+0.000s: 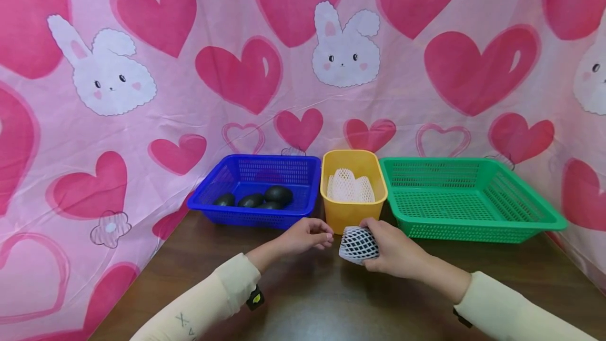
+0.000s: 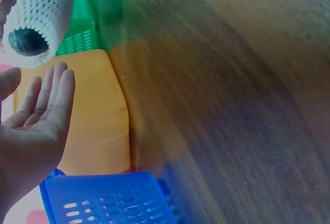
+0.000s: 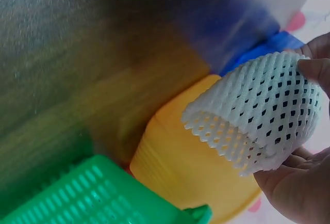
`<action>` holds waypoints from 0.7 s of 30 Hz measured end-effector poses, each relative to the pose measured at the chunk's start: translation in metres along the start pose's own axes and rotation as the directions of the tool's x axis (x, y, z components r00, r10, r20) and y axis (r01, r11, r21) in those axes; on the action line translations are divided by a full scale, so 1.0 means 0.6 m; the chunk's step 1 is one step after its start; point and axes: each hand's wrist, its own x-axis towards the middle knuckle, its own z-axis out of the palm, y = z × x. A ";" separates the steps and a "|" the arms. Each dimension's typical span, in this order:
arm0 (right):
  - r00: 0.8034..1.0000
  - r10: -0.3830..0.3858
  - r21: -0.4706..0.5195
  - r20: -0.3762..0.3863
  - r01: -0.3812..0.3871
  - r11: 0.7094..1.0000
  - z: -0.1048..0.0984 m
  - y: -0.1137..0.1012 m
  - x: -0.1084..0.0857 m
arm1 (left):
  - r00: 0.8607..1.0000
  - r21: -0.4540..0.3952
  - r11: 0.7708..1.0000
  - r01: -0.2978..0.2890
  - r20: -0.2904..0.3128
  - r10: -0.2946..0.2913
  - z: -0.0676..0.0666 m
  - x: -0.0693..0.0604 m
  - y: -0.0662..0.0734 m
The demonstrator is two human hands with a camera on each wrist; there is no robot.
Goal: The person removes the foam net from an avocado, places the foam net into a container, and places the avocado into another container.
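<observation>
My right hand (image 1: 395,249) grips a white foam net sleeve (image 1: 358,245) with a dark avocado (image 2: 28,42) inside it. One end of the fruit shows through the sleeve's opening in the left wrist view; at the other end, in the right wrist view, the net stands hollow. My left hand (image 1: 305,237) is just left of the sleeve, palm up with its fingers extended, apart from it and holding nothing. Several dark avocados (image 1: 278,194) lie in the blue basket (image 1: 258,220). More white foam nets (image 1: 344,186) stand in the yellow bin (image 1: 352,214).
To the right of the yellow bin stands a green basket (image 1: 466,230) with perforated walls. All three containers line the back of the brown wooden table (image 1: 312,304). A pink cloth with hearts and rabbits (image 1: 293,93) hangs behind them.
</observation>
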 end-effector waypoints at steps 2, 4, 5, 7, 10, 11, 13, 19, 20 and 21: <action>1.000 -0.008 -0.003 0.005 0.008 1.000 0.008 0.001 0.001 | 1.000 0.026 1.000 0.008 0.003 -0.008 0.002 -0.001 -0.003; 1.000 -0.008 0.000 0.013 0.008 1.000 0.015 0.002 0.003 | 1.000 0.054 0.998 0.017 0.011 -0.017 0.003 -0.002 -0.005; 1.000 -0.005 0.006 0.019 0.005 1.000 0.018 0.003 0.004 | 1.000 0.065 0.998 0.018 0.014 -0.019 0.004 -0.003 -0.006; 1.000 -0.007 0.016 0.028 0.006 1.000 0.024 0.003 0.006 | 1.000 0.078 0.997 0.021 0.020 -0.022 0.005 -0.004 -0.010; 0.999 -0.017 0.025 0.037 0.016 1.000 0.033 0.004 0.009 | 1.000 0.082 0.997 0.013 0.025 -0.016 0.008 -0.005 -0.016; 0.999 -0.021 0.024 0.038 0.021 0.999 0.036 0.004 0.010 | 1.000 0.079 0.997 0.012 0.028 -0.014 0.009 -0.005 -0.017; 0.999 -0.032 0.020 0.039 0.032 0.999 0.041 0.004 0.012 | 0.999 0.076 0.997 0.009 0.031 -0.012 0.011 -0.005 -0.019; 0.998 -0.035 0.009 0.055 0.034 0.999 0.052 0.006 0.013 | 1.000 0.093 0.996 0.003 0.022 -0.005 0.017 0.000 -0.021; 0.998 -0.029 0.009 0.059 0.029 1.000 0.053 0.007 0.013 | 1.000 0.099 0.995 0.006 0.018 -0.008 0.018 0.001 -0.021; 0.998 -0.024 0.011 0.062 0.023 1.000 0.054 0.007 0.013 | 1.000 0.107 0.994 0.014 0.013 -0.016 0.018 0.003 -0.021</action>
